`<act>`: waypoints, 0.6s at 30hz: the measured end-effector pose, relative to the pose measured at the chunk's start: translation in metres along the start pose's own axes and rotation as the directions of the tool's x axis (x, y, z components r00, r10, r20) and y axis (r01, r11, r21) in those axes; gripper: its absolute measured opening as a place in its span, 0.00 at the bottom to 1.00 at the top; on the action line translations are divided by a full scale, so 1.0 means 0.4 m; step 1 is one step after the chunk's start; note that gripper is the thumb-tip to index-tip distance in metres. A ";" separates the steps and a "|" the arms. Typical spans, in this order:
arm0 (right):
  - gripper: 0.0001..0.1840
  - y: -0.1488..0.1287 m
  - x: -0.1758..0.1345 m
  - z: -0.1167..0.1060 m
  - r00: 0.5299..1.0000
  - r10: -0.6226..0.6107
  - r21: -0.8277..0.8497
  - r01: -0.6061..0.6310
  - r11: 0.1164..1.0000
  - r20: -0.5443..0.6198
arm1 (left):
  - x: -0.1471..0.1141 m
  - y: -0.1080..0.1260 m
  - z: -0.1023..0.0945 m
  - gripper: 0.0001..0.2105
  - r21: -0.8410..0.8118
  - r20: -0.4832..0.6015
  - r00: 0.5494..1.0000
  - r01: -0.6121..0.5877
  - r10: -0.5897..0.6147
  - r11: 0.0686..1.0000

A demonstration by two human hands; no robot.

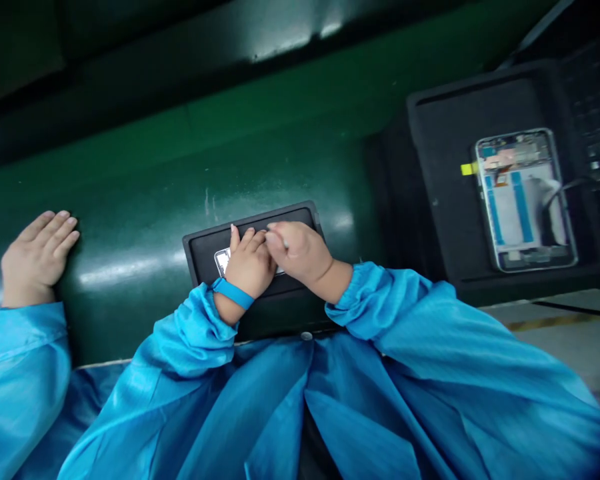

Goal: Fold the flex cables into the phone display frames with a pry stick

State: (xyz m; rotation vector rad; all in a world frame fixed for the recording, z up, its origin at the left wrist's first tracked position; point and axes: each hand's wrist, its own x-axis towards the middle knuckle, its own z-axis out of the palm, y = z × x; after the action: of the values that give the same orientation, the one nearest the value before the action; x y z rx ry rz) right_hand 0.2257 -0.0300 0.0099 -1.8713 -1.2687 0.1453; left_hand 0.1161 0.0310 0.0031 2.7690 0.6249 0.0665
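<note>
As the left hand (pixel 251 267) lies over a pale, mostly hidden piece (pixel 223 261) in a black tray (pixel 192 260) on the green worktop (pixel 145 200), the right hand (pixel 300 250) curls beside it; whether either grips anything cannot be told. A co-worker's hand (pixel 36 259) rests palm-down, well apart.

Dark tray (pixel 447 173) at right — opened phone (pixel 506 203) inside, yellow tab (pixel 468 169) alongside.

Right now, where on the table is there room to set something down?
Bare: the table between the co-worker's hand and the small tray, and beyond that tray. Crowded: the small tray, under left hand and right hand.
</note>
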 end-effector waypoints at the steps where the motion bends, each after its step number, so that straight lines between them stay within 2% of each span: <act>1: 0.20 0.005 0.002 -0.003 0.991 0.125 0.080 -0.121 0.989 -0.051 | 0.002 0.002 -0.002 0.13 0.004 -0.008 1.000 0.012 -0.012 1.000; 3: 0.19 0.015 0.002 -0.011 0.914 0.383 0.262 -0.340 0.903 -0.133 | 0.005 0.005 -0.005 0.13 0.012 -0.026 0.999 0.025 -0.025 1.000; 4: 0.18 0.018 0.000 -0.014 0.869 0.470 0.338 -0.401 0.852 -0.153 | 0.006 0.006 -0.005 0.13 0.017 -0.032 0.999 0.024 -0.024 1.000; 5: 0.17 0.021 -0.004 -0.016 0.842 0.514 0.393 -0.422 0.817 -0.166 | 0.007 0.007 -0.006 0.13 0.022 -0.033 0.999 0.021 -0.020 1.000; 6: 0.17 0.023 -0.009 -0.017 0.835 0.523 0.424 -0.416 0.804 -0.173 | 0.007 0.008 -0.006 0.13 0.027 -0.031 0.999 0.018 -0.017 0.999; 13: 0.15 0.030 -0.032 -0.006 0.904 0.366 0.384 -0.264 0.885 -0.221 | 0.006 0.009 -0.007 0.14 0.039 -0.011 1.000 0.015 -0.014 0.999; 18: 0.15 0.034 -0.038 -0.004 0.929 0.330 0.388 -0.247 0.888 -0.166 | 0.005 0.008 -0.008 0.13 0.027 0.000 1.000 0.018 -0.018 0.999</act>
State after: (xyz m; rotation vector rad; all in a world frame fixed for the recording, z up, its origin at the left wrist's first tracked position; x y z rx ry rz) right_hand 0.2290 -0.0449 -0.0037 -1.6875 -0.7394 0.2947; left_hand 0.1190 0.0301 0.0071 2.7886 0.6556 0.0542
